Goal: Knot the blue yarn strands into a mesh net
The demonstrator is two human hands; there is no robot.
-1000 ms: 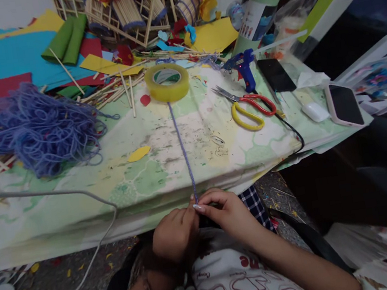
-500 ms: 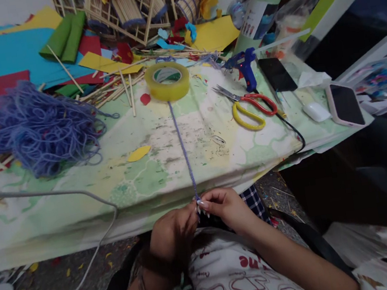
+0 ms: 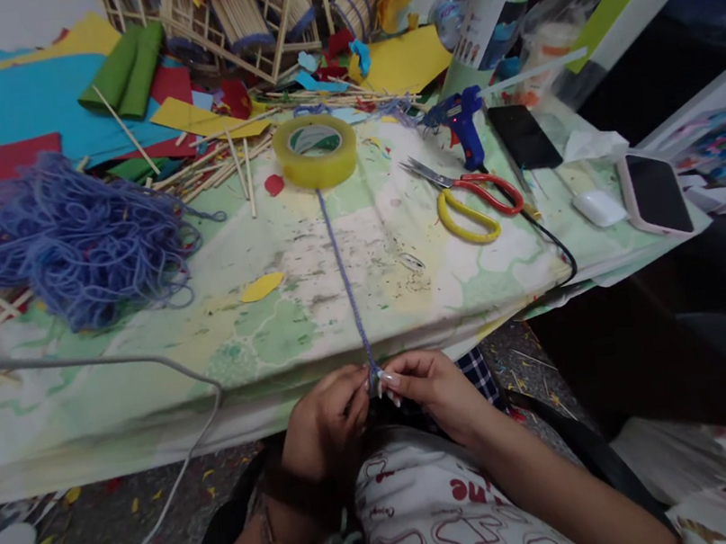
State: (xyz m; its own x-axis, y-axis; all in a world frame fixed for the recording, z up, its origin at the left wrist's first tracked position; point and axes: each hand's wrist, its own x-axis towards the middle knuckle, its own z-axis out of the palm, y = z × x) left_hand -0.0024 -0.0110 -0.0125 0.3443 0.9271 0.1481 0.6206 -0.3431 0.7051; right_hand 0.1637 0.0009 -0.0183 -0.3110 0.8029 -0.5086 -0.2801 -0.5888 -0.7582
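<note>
A braided length of purple yarn (image 3: 346,279) runs taut from under a roll of yellow tape (image 3: 318,168) down over the table's front edge. At its near end, my left hand (image 3: 326,414) is closed with its fingertips pinching the strands. Facing it, my right hand (image 3: 431,386) also pinches the yarn, thumb and forefinger pressed together. The two hands nearly touch, just in front of the table edge and above my lap. The loose strand ends below the fingers are mostly hidden in shadow.
A tangled heap of purple yarn (image 3: 79,246) lies at the left among thin sticks. Scissors (image 3: 468,202), a blue glue gun (image 3: 464,125) and two phones lie at the right. Coloured paper (image 3: 48,105) covers the back. A grey cable (image 3: 164,361) hangs over the front edge.
Both hands stay at the braid's lower end, with small finger movements and a slight shift to the right. The camera view has shifted slightly; the things on the table stay put.
</note>
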